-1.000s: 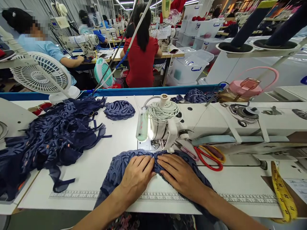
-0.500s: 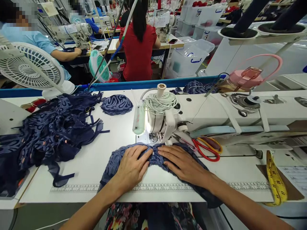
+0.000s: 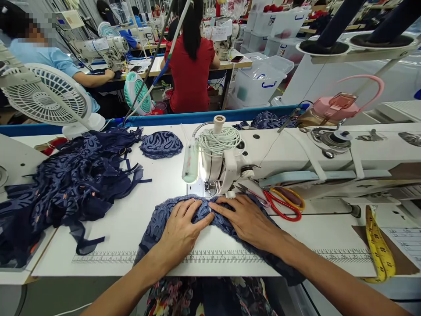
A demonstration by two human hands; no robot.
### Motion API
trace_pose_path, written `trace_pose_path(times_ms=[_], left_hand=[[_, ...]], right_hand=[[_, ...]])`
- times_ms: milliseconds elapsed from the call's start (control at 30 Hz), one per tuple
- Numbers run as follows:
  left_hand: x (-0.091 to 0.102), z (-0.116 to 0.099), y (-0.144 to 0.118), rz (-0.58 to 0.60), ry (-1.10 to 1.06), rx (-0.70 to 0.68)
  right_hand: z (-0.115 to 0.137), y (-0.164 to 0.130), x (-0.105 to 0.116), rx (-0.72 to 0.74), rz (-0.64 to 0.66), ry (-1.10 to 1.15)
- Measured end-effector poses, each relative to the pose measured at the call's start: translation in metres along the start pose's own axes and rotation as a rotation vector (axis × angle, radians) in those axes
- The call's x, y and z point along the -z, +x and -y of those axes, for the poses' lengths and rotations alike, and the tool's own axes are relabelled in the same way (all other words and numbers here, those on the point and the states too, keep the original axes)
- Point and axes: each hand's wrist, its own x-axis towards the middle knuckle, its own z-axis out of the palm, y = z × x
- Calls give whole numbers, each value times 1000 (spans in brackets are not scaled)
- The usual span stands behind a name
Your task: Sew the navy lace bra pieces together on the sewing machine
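The left hand (image 3: 180, 230) is lying flat on a piece of dark blue lace (image 3: 158, 224), with its fingers spread a little and pressing down, not gripping. The right hand (image 3: 247, 219) is lying flat on the same lace too, fingers together and pointing toward 11 o'clock. The two hands are sitting side by side, with their fingertips almost touching in the middle. The lace is resting on the white table (image 3: 131, 228), just in front of the needle part of the sewing machine (image 3: 223, 169), which is at 12 o'clock from the hands. A little lamp (image 3: 190, 160) is shining on that spot. To do this step well, I think both hands should be keeping the lace flat and smooth, sliding it gently and evenly, and keeping fingertips off to the sides of the needle. Red scissors (image 3: 283, 206) are lying at 3 o'clock from the right hand. A big pile of blue lace pieces (image 3: 72, 184) is sitting at 9 o'clock. A yellow tape measure (image 3: 378, 245) is hanging over the table edge far off at 3 o'clock. A white fan (image 3: 46, 94) is standing at 10 o'clock. Other people are sitting at machines farther back.
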Motion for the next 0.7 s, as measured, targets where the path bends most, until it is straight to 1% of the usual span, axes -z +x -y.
trace_pose_path(times_ms=[100, 200, 333, 500, 600, 700], left_hand=[[0, -7, -1, -40, 82, -61], [-3, -14, -3, -46, 110, -132], [-7, -18, -6, -41, 106, -110], [-9, -19, -8, -58, 69, -84], [-7, -19, -9, -37, 37, -39], [-4, -20, -10, -6, 51, -29]], right_hand=[[0, 6, -2, -21, 39, -86], [-3, 8, -3, -54, 46, -87], [-5, 10, -2, -90, 69, -40], [-5, 10, -3, -85, 74, -27], [-6, 9, -5, -88, 76, -28], [-7, 9, -7, -103, 77, -25]])
